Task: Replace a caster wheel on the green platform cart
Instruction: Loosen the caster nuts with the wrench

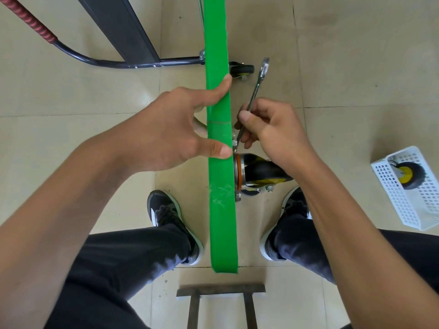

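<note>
Tiled floor lies under the cart's green platform [219, 138], standing on edge; my left hand [166, 129] steadies it with straight fingers, while my right hand [270, 129], the nearer one, grips the wrench [255, 91] whose long axis slants down to the caster wheel [259, 172] mount just below.

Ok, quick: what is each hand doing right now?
Left hand: open, braced on the green cart deck.
Right hand: gripping the wrench.
</note>
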A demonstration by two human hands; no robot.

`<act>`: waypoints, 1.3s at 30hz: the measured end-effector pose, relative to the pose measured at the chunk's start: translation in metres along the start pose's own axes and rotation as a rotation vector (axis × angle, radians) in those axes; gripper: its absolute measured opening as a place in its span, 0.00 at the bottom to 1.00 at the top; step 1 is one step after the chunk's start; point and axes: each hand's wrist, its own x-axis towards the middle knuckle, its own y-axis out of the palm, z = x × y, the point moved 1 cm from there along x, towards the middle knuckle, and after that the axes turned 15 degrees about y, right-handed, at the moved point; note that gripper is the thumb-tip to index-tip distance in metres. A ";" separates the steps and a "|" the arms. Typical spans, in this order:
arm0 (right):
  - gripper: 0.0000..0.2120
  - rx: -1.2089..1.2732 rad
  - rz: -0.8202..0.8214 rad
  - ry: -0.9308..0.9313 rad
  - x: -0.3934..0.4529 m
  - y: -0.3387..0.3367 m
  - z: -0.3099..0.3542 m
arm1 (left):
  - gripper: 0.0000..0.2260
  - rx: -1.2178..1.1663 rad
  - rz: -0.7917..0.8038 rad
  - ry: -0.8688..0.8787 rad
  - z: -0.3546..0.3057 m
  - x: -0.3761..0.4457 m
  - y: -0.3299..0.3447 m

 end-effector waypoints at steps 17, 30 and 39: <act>0.07 0.274 0.285 0.494 0.065 -0.009 -0.007 | 0.48 -0.026 -0.009 -0.021 -0.004 -0.001 0.000; 0.11 0.250 0.399 0.540 0.070 0.005 -0.015 | 0.47 0.008 -0.011 -0.001 0.002 0.000 -0.001; 0.08 0.036 0.152 0.058 0.015 -0.002 -0.001 | 0.48 0.012 -0.007 -0.003 -0.001 0.000 -0.001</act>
